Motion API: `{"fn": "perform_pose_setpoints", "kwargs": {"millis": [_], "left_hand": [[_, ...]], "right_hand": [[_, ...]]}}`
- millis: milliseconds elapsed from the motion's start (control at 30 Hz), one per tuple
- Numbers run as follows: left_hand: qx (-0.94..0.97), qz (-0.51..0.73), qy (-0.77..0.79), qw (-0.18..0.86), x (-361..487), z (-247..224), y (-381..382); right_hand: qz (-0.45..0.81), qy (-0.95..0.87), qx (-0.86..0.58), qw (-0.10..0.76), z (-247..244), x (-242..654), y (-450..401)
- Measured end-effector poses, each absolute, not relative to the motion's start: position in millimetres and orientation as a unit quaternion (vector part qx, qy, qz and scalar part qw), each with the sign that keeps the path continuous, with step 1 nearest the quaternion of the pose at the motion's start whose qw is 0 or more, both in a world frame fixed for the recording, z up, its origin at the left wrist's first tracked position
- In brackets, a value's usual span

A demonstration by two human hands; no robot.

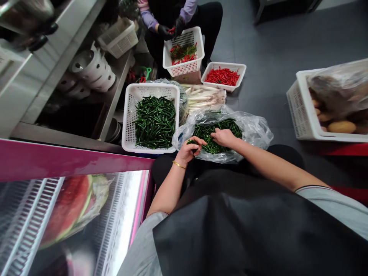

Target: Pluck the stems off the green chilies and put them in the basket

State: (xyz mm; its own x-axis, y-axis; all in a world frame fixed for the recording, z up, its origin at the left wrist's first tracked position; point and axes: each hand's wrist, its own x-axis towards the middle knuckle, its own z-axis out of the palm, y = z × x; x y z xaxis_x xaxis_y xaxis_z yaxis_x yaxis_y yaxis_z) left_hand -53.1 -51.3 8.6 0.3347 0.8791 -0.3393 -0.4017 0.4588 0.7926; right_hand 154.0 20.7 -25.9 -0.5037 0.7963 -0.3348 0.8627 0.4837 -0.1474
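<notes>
Over open plastic bag (257,132), right hand (224,138) among green chilies (212,146) inside, grip impossible to tell; left hand (187,151) just beside, curled round clutched chilies (192,142); chili-heaped white basket (129,115) stands left.

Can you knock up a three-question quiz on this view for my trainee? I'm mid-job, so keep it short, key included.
1. Multiple choice: the camera wearer's right hand reaches into:
a) the red chilli tub
b) the clear bag
c) the far-right crate
2. True or false: green chillies lie both in that bag and in the white basket to its left.
3. Fill in: the gold bracelet is on the camera wearer's ____ wrist.

Key: 1 b; 2 true; 3 left.
</notes>
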Motion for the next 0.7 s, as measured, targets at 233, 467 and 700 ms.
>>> {"fn": "perform_pose_setpoints", "kwargs": {"millis": [233,467,700], "left_hand": [[0.325,0.404,0.475,0.711,-26,5,-36],[0.325,0.279,0.510,0.746,-11,2,-37],[0.243,0.392,0.442,0.769,-47,8,-38]], "right_hand": [[-0.542,0.670,0.494,-0.113,18,155,20],[-0.343,0.792,0.495,-0.101,19,155,2],[-0.165,0.834,0.514,0.114,-18,132,1]]}}
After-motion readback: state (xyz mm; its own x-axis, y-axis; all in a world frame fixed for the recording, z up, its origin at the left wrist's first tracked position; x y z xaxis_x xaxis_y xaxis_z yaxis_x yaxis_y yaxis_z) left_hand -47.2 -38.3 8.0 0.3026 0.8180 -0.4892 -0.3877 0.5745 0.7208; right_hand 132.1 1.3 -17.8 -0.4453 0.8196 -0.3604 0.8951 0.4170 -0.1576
